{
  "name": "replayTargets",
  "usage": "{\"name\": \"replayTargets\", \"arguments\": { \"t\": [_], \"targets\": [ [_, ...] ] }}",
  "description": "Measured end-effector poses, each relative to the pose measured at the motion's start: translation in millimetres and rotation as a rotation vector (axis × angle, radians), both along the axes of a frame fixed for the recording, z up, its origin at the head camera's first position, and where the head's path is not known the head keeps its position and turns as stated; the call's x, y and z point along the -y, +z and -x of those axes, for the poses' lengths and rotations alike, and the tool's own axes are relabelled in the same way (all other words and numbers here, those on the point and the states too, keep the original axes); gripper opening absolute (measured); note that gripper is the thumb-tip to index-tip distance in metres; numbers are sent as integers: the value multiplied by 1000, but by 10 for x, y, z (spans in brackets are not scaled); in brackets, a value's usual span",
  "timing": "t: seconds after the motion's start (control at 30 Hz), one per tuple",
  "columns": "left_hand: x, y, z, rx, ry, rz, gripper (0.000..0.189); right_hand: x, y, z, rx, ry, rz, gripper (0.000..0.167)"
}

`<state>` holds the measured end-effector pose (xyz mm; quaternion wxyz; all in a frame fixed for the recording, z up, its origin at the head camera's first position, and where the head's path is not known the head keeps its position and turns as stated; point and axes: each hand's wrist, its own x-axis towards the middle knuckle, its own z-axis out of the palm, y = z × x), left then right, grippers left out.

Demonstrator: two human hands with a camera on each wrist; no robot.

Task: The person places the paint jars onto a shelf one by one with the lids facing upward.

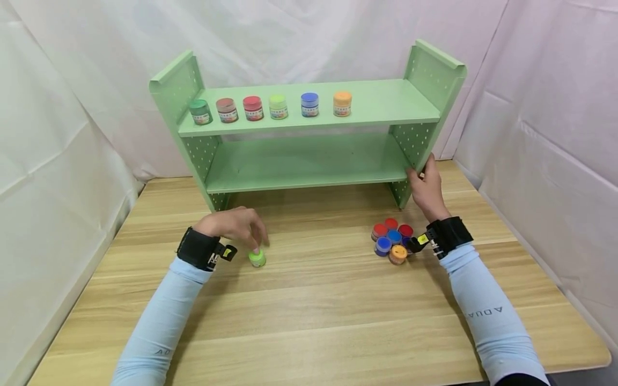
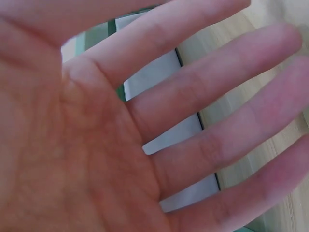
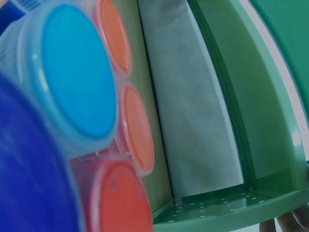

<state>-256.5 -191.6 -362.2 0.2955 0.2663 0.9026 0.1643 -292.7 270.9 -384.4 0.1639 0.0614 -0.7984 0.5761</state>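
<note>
The green shelf (image 1: 309, 159) is bearing six lidded jars (image 1: 278, 106) on its upper board; more jars (image 1: 383, 246) are clustering before its right end. Before its left half, a lime-green jar (image 1: 257, 259) is standing under the fingertips of the left hand (image 1: 235, 224), whose fingers are showing spread. The right hand (image 1: 427, 188) is gripping the shelf's right panel (image 1: 412, 142).

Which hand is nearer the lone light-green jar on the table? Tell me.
Left. The left hand is right at the light-green jar; the right hand is well away from it, gripping the shelf's right side panel.
</note>
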Motion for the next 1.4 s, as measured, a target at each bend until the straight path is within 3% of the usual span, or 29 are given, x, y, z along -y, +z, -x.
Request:
{"name": "replayTargets", "arguments": {
  "t": [0.13, 0.27, 0.5, 0.77, 1.17, 1.4],
  "targets": [
    [-1, -8, -8, 7, -5, -20, 20, 70, 132, -128, 11, 9, 3, 62],
    [-5, -6, -4, -1, -17, -64, 13, 73, 146, -141, 18, 9, 7, 63],
    [-28, 8, -4, -19, -29, -91, 11, -28, -26, 34, 15, -9, 0, 63],
    [-87, -45, 0, -141, -34, -118, 12, -65, -125, 118, -4, -14, 4, 62],
    [-176, -129, 16, -280, -25, -146, 17, -40, -101, 96, -19, -22, 0, 59],
    [-204, -125, -10, -274, -15, -140, 28, -43, -107, 87, -15, -15, 2, 60]
  ]
}}
